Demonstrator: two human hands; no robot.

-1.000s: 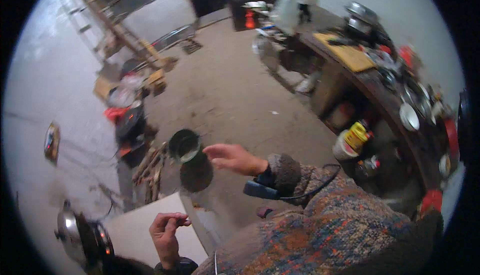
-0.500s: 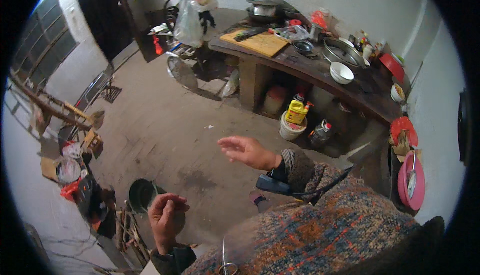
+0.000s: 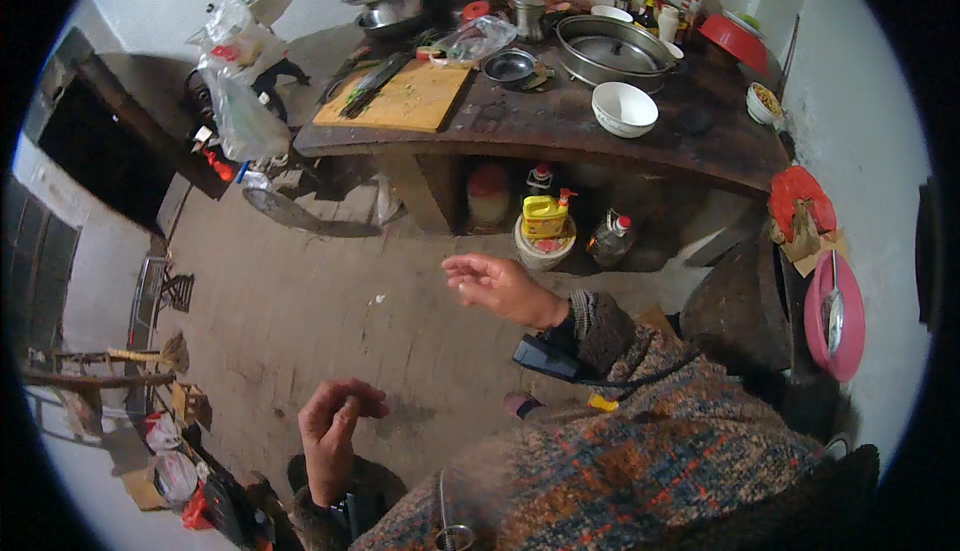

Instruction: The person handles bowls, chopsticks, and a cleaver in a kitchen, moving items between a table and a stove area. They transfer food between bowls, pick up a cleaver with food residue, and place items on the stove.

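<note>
My right hand (image 3: 505,289) is held out over the floor, palm partly up, with its fingers stretched out and nothing in it. My left hand (image 3: 335,431) is raised lower down to the left. Its fingers are loosely bent, the thumb lies apart from them, and I see nothing in it. Neither hand touches anything. Ahead of them is a dark worktop (image 3: 560,146) bearing a wooden cutting board (image 3: 410,101) with green bits and a dark-bladed knife or similar long tool (image 3: 370,86). A white bowl (image 3: 625,109) and a large metal pan (image 3: 615,49) sit farther right.
Under the worktop, a yellow jug (image 3: 545,217) rests on a white bucket (image 3: 545,251), beside a clear red-capped bottle (image 3: 610,241). A pink basin (image 3: 833,316) stands at the right wall. Plastic bags (image 3: 240,101) hang at the far left; a broom (image 3: 172,353) lies left.
My view has turned to the right, so the worktop sits more squarely ahead and the doorway has slid left. Both hands keep nearly the same pose, holding nothing.
</note>
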